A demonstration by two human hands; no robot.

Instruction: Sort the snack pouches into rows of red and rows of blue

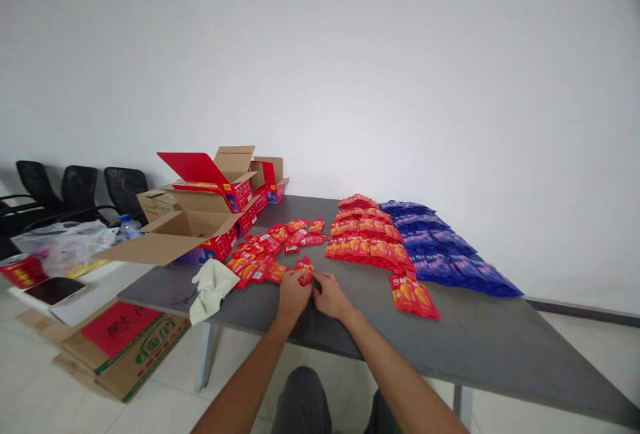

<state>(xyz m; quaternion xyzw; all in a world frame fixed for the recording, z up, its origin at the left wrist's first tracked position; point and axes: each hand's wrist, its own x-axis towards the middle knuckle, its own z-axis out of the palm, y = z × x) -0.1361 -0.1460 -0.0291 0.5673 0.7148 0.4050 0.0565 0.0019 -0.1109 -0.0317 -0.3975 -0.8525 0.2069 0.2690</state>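
My left hand [294, 295] is closed on a small red packet [305, 266] with an orange picture on it, just above the grey table [360, 287]. Close beside it, my right hand [330, 294] has its fingers bent together at the packet's right edge; what they pinch is too small to make out. A loose heap of similar red packets [257, 251] lies to the left and beyond my hands. Further right, red packets [365, 247] overlap in neat rows, and a few more red packets [414, 295] lie nearer to me.
Blue packets [450, 264] lie in rows at the right. Open cardboard boxes [193, 227] stand at the left, with a pale cloth [213, 286] before them. A phone [55, 290] and a plastic bag [70, 244] rest on a white surface. Flattened cartons [125, 344] are lower left.
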